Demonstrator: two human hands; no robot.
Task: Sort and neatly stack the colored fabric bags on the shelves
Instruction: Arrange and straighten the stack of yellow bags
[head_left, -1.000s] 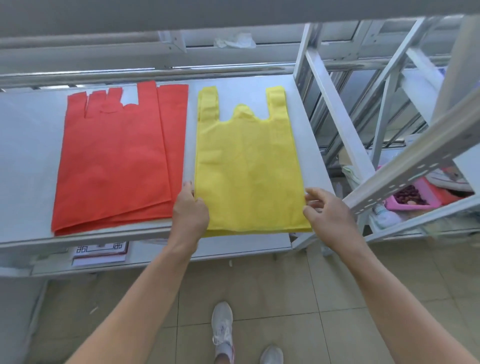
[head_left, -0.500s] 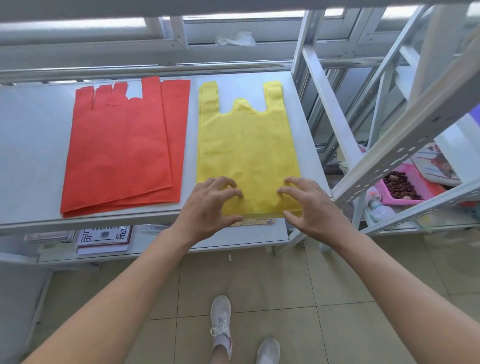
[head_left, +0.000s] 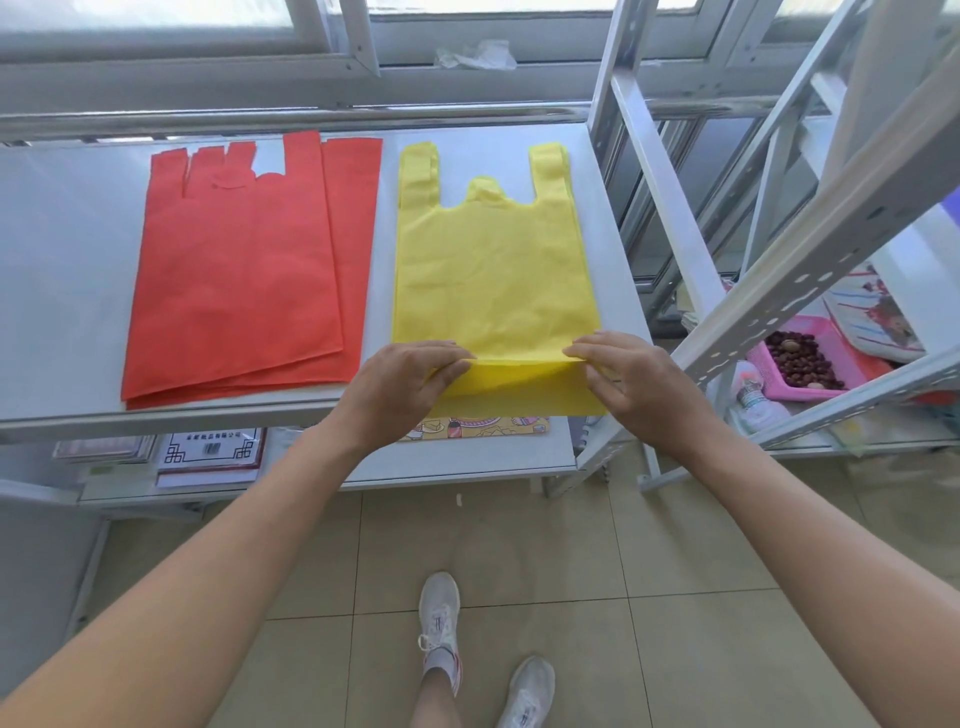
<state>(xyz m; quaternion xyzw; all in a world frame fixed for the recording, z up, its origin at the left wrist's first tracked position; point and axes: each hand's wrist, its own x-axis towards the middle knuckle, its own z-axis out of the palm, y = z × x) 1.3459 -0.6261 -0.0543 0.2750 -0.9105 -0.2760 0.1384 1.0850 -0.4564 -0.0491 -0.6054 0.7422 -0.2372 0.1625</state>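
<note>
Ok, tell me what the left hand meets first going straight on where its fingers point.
Beyond the yellow bag edge it pinches, the left hand would likely meet the right hand, whose fingers face it.

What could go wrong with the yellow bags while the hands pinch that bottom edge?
1. The left hand and right hand pinch the near edge of the yellow bags. An uneven pull might slide the layers and leave the pile crooked.
2. That edge sits right at the front of the shelf, so a loose bag might slip to the floor.
3. The red bags lie close beside, already fanned out. A bump could mess them more.
</note>
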